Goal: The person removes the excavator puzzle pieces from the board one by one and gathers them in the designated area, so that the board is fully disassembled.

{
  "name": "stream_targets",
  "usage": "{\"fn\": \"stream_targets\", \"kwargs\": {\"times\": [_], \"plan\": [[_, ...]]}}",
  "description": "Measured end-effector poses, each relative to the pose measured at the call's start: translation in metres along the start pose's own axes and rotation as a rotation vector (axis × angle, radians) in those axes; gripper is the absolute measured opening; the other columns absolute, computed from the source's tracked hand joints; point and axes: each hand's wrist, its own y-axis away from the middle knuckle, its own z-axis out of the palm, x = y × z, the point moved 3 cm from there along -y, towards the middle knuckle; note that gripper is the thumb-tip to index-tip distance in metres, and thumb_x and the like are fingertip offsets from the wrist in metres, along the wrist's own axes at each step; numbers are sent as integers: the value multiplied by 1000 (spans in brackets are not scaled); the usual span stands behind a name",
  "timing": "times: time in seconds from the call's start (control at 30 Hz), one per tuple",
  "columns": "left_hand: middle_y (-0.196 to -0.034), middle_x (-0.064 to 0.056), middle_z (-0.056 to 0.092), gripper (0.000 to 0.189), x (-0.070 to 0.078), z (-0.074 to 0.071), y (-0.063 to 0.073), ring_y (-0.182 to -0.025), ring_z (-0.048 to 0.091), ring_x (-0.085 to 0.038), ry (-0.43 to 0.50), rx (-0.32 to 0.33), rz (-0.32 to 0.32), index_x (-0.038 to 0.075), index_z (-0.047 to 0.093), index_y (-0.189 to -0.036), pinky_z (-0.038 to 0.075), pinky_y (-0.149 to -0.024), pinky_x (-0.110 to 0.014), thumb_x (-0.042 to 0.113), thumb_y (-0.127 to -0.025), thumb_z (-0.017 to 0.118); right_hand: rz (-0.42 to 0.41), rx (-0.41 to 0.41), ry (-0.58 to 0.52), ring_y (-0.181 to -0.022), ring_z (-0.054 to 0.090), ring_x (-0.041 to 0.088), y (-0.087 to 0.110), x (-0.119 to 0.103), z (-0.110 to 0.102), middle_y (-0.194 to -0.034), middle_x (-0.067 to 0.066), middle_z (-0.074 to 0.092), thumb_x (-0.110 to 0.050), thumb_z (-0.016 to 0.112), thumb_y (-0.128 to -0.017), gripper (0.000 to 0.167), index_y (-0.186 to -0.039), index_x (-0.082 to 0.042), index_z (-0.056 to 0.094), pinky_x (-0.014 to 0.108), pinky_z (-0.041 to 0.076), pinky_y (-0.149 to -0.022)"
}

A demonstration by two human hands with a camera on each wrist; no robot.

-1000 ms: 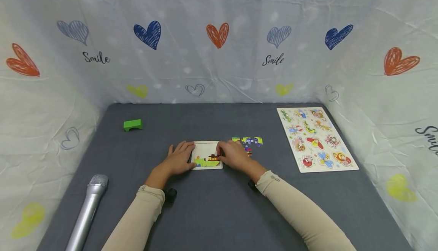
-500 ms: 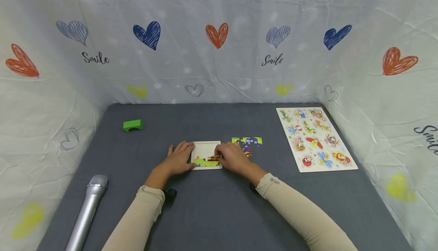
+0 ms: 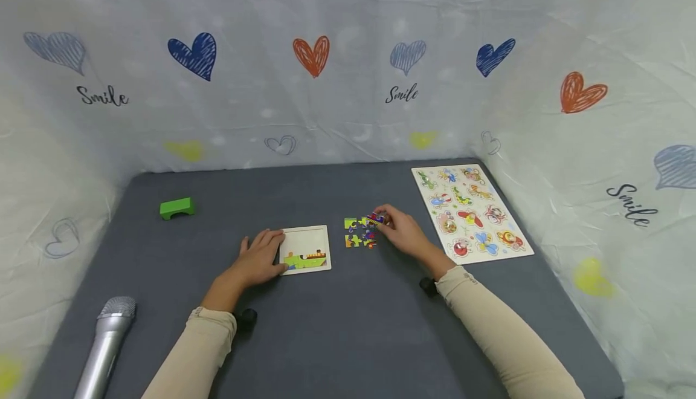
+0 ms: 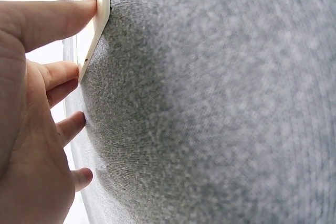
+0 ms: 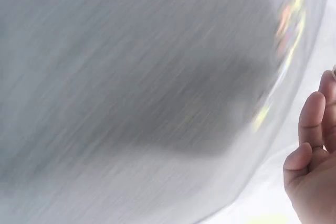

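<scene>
My left hand (image 3: 257,260) rests at the left side of a small wooden puzzle tray (image 3: 304,230), fingers extended, thumb on its rim. In the left wrist view the thumb (image 4: 68,19) presses the tray's edge and the other fingertips lie along and below its corner. Inside the tray, joined green, yellow and brown pieces (image 3: 304,260) fill the lower part. My right hand (image 3: 405,233) pinches a purple and yellow jigsaw piece (image 3: 375,219) above several loose jigsaw pieces (image 3: 353,240). The right wrist view is blurred and shows mostly curled fingers (image 5: 311,114).
A picture board with animals and insects (image 3: 470,211) lies at the back right. A green arch block (image 3: 176,208) sits at the back left, and a silver microphone (image 3: 107,341) lies front left. White curtains with hearts (image 3: 312,56) surround the grey table (image 3: 337,338).
My right hand has left the tray, where a brown piece now lies, and moved right to the loose pieces, taking one. The left hand stays on the tray. The head view has turned right.
</scene>
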Motion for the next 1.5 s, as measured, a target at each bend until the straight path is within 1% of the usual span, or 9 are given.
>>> {"fn": "stream_targets", "kwargs": {"times": [0.27, 0.5, 0.6, 0.73, 0.83, 0.93, 1.07, 1.23, 1.5], "plan": [[-155, -17, 30, 72, -9, -2, 7, -144, 19, -42, 10, 2, -4, 1, 36, -148, 7, -106, -74, 31, -90, 66, 83, -130, 68, -63, 50, 13, 15, 29, 0, -82, 4, 65, -13, 57, -97, 32, -129, -8, 62, 32, 41, -63], [-155, -16, 30, 72, -3, -1, 1, -144, 19, -41, 1, -11, 18, 2, 36, -148, 7, -106, -74, 32, -90, 65, 64, -109, 178, -69, 51, 14, 21, 36, -4, -81, 0, 62, -17, 61, -95, 34, -129, -13, 64, 37, 41, -69], [-156, -15, 29, 72, -6, -5, 7, -145, 18, -40, -10, -25, -4, 2, 36, -148, 7, -107, -74, 32, -90, 65, 32, -95, 189, -73, 51, 14, 20, 30, 0, -84, 1, 61, -16, 63, -94, 37, -131, -11, 62, 38, 41, -68], [-157, -12, 28, 72, -4, -11, 6, -147, 16, -38, -19, -46, 6, 4, 35, -150, 6, -108, -73, 35, -91, 64, -6, -48, 151, -70, 51, 13, 18, 9, 2, -86, 3, 60, -13, 64, -93, 35, -127, -6, 63, 35, 41, -65], [-157, -10, 28, 73, -1, -14, 2, -147, 14, -38, -3, -65, 36, 6, 34, -151, 5, -109, -72, 38, -92, 63, -101, -45, 148, -72, 54, 13, 11, -27, 12, -87, 2, 63, -12, 67, -91, 25, -115, -7, 70, 35, 44, -67], [-158, -8, 27, 76, -3, -15, 4, -148, 13, -36, 22, -94, 37, 8, 33, -152, 4, -109, -72, 41, -91, 64, -254, -99, 184, -79, 60, 15, -1, -71, 37, -90, 1, 68, -12, 69, -90, 18, -106, -8, 74, 37, 48, -72], [-159, -6, 26, 82, -8, -10, 8, -148, 14, -34, 48, -117, 29, 10, 32, -153, 4, -110, -71, 42, -87, 70, -394, -229, 283, -90, 63, 21, -16, -114, 77, -99, 2, 70, -18, 67, -91, 21, -111, -11, 74, 41, 49, -77], [-159, -5, 26, 84, -9, -3, 8, -149, 14, -32, 78, -118, 45, 12, 32, -153, 4, -111, -70, 43, -86, 72, -398, -318, 391, -94, 60, 23, -23, -127, 109, -106, 1, 69, -24, 68, -91, 24, -114, -19, 73, 41, 46, -77], [-159, -4, 27, 84, -13, -11, 7, -149, 14, -32, 72, -93, 40, 12, 32, -153, 3, -111, -69, 41, -85, 73, -341, -307, 345, -94, 58, 23, -34, -137, 115, -107, 2, 68, -20, 73, -87, 22, -109, -18, 74, 43, 45, -80]]}}
